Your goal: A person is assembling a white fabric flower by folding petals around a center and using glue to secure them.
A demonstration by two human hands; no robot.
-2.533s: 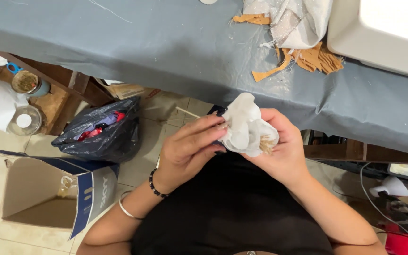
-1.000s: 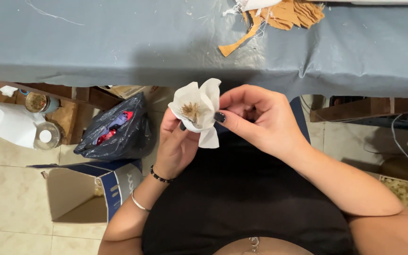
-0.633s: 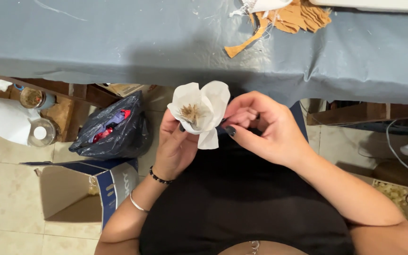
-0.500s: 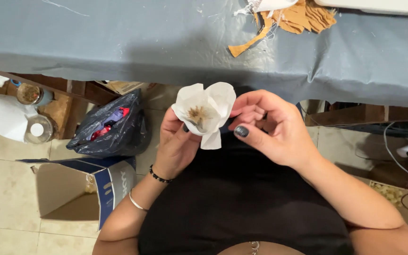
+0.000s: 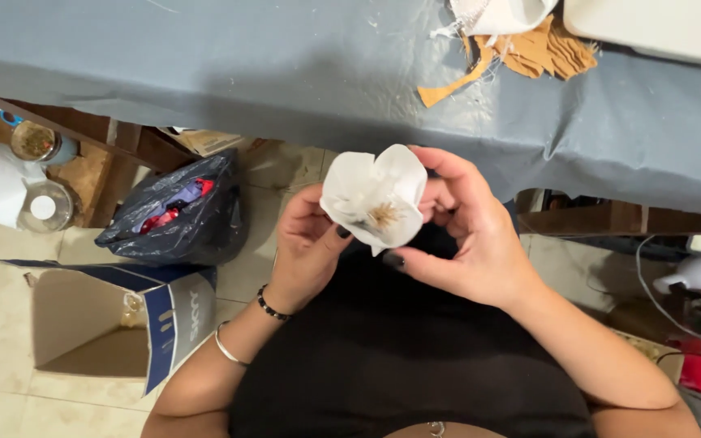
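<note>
A white fabric flower [image 5: 375, 197] with a small brownish centre sits between my two hands, above my lap and just in front of the table edge. My left hand [image 5: 308, 243] grips it from below on the left, thumb against a petal. My right hand [image 5: 468, 235] curls around its right side, fingertips touching the petals and the base. The petals spread upward toward the camera. My left wrist carries a dark bead bracelet and a thin bangle.
A grey cloth-covered table [image 5: 245, 73] spans the top, with tan fabric scraps [image 5: 521, 61] and white cloth [image 5: 501, 15] at its far right. On the floor at left are a black plastic bag [image 5: 176, 215], an open cardboard box [image 5: 99, 328], and jars [image 5: 38, 142].
The flower has gone from a bunched lump to spread petals and been turned face up. My right hand has wrapped closer around its right side. The view has shifted slightly.
</note>
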